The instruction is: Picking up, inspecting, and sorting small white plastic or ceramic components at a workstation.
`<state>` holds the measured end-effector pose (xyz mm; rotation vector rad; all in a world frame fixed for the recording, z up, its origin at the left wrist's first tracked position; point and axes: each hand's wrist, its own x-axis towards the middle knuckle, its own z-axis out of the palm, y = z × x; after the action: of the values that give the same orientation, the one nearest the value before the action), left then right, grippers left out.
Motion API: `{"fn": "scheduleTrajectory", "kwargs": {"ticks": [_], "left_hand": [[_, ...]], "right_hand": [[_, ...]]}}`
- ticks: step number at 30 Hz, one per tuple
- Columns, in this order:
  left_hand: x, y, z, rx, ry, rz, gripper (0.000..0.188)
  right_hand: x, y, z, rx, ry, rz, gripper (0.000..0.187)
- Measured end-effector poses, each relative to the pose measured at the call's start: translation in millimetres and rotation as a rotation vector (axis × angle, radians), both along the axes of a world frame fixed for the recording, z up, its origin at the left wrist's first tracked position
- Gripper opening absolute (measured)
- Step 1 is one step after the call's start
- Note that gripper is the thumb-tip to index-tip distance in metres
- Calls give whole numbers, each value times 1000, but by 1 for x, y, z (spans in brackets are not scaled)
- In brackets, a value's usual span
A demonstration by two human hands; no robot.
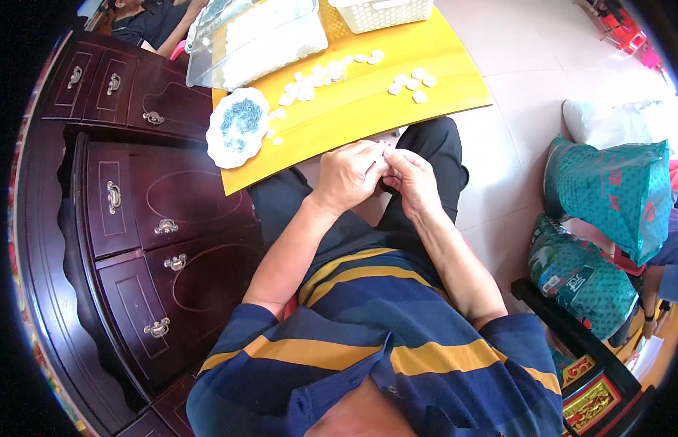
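Observation:
My left hand (348,175) and my right hand (414,178) meet above my lap, just off the near edge of the yellow table (368,109). Both have their fingertips pinched together around something tiny and whitish, mostly hidden by the fingers. On the tabletop beyond them lie several small white round pieces (308,87), with a looser group of white pieces (413,84) to the right. A white scalloped plate (217,138) at the table's left side holds a heap of thin dark bluish bits (243,119).
A clear plastic bin (200,71) with white contents and a white perforated basket (386,20) stand at the back of the table. Dark wooden drawers (179,197) are close on my left. Stuffed green bags (608,189) sit to the right. Another person (153,25) is at the far left.

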<state>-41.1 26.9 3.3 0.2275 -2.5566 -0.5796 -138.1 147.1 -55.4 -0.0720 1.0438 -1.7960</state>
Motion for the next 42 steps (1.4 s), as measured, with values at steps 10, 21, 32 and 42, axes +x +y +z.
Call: {"fn": "scheduleTrajectory", "kwargs": {"ticks": [10, 21, 32, 42], "left_hand": [[-7, 3, -5, 95, 12, 27, 20], [7, -7, -24, 197, 81, 41, 29], [41, -54, -17, 181, 188, 215, 24], [49, -72, -35, 293, 262, 247, 11]], "right_hand": [[-4, 1, 2, 12, 12, -65, 14], [2, -1, 26, 73, 300, 10, 14], [-107, -5, 34, 385, 1026, -3, 23], [-162, -53, 34, 597, 1442, -17, 18]]}}
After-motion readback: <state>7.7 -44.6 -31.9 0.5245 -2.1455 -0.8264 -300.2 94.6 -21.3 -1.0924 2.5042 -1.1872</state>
